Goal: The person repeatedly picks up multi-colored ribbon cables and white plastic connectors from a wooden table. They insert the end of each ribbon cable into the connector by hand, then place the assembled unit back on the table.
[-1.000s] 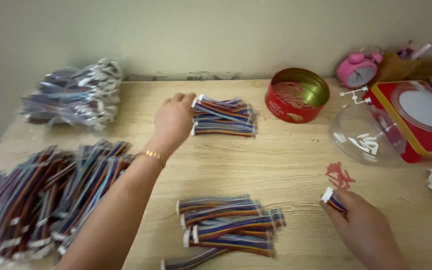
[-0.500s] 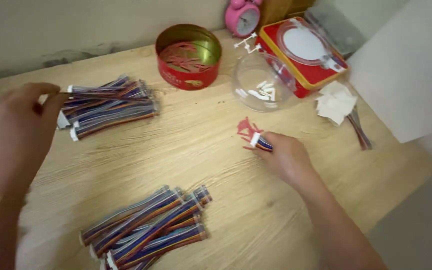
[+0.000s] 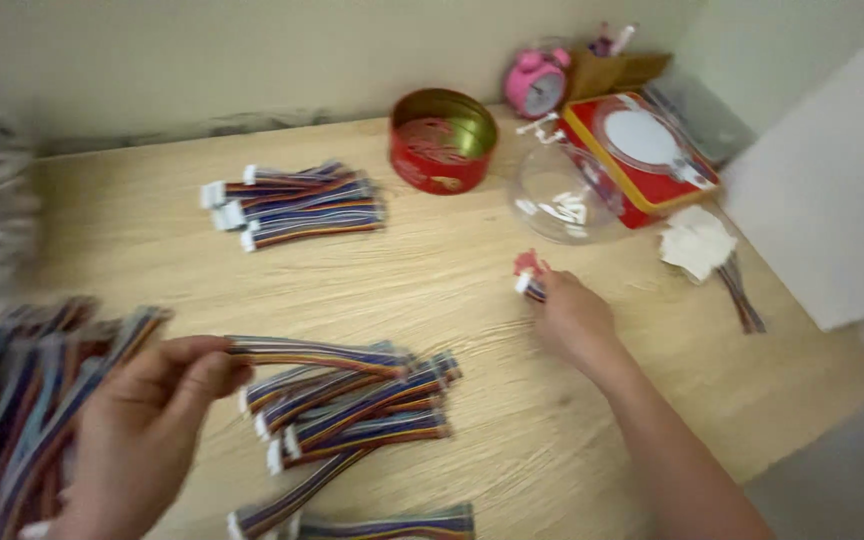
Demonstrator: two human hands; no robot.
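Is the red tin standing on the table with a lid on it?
No. The red tin stands open on the table, and its golden inside shows from above.

A single head-worn camera looks steeply down and forward over the wooden table (image 3: 472, 270) from its near edge, close enough that both forearms enter from the bottom. It faces the wall along the far edge; the table's right edge shows, its left side blurs. No second view overlaps it.
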